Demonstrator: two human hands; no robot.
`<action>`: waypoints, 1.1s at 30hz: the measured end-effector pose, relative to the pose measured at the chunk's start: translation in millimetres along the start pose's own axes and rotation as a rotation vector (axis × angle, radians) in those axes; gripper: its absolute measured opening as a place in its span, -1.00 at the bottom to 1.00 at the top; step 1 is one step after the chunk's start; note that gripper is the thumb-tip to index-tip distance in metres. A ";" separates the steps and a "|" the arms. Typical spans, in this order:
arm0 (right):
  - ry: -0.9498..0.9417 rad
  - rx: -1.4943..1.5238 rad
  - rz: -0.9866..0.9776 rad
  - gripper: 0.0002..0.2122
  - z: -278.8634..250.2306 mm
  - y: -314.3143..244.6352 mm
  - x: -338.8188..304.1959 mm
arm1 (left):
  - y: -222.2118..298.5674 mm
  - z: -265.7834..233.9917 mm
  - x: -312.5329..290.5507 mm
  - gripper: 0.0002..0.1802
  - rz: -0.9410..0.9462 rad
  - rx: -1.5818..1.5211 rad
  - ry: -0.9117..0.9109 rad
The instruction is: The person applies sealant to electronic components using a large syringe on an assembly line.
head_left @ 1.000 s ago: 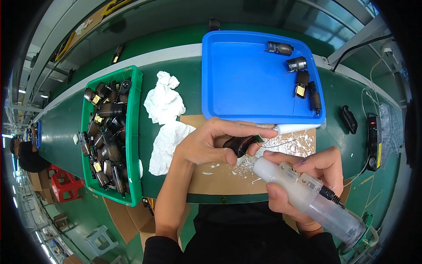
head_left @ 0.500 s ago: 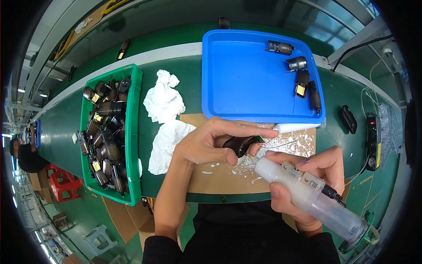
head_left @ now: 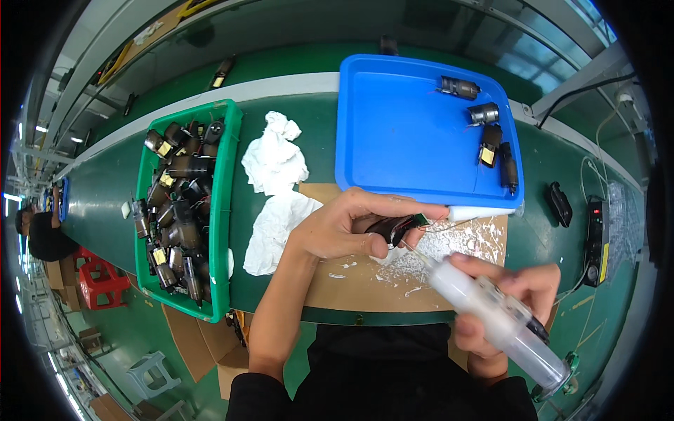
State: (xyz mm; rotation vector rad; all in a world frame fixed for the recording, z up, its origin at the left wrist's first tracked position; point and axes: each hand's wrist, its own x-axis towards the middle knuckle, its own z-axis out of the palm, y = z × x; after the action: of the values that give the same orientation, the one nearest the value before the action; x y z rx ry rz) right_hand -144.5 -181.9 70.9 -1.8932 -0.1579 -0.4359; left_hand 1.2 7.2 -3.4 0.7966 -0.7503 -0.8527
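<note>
Over the cardboard, my left hand (head_left: 330,228) is closed around a small dark housing (head_left: 397,228) with a green circuit-board end and thin wires. Its fingers cover part of the housing. My right hand (head_left: 537,284) grips a large dispensing syringe (head_left: 460,286), clear at the back and filled with white material at the front. The syringe lies tilted, its thin nozzle pointing up and left toward the housing. Whether the tip touches the housing, I cannot tell.
White-smeared cardboard (head_left: 330,295) lies beneath my hands. A blue tray (head_left: 344,126) behind holds several dark cylindrical units. A green crate (head_left: 223,210) at left is full of similar parts. Crumpled white tissues (head_left: 277,231) lie between. At right are a black case (head_left: 559,204) and a power box (head_left: 597,242).
The syringe has moved right and slightly down, back from the housing, so more of its nozzle shows. My left hand keeps its hold. The whole view has shifted slightly.
</note>
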 end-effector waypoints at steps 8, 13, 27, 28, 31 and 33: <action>0.049 0.036 0.169 -0.54 -13.1 44.0 -17.6 | 83.8 16.0 -57.0 -0.32 -0.184 1.184 0.575; -0.086 -0.133 0.320 -0.67 -18.7 47.5 -22.1 | 161.5 4.4 -101.4 -0.41 -0.397 1.763 0.958; -0.063 -0.120 0.325 -0.66 -37.1 40.1 -27.4 | 144.7 -274.8 35.0 -0.05 -0.903 1.717 1.160; -0.053 -0.100 0.366 -0.67 -36.3 39.7 -33.1 | 140.2 -284.5 47.5 0.05 -1.063 1.583 1.145; -0.051 -0.081 0.338 -0.66 -32.6 48.0 -39.0 | 102.7 -282.9 115.6 0.04 -1.023 1.729 1.019; -0.036 -0.099 0.396 -0.66 -34.3 51.2 -39.6 | 65.2 -245.5 190.6 0.05 -0.985 1.728 0.846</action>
State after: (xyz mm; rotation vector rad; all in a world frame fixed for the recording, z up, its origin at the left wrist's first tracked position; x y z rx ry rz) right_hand -172.6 -228.2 21.6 -1.9710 0.2177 -0.1418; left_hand 311.6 -56.9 -23.1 2.9887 -0.0805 -0.3722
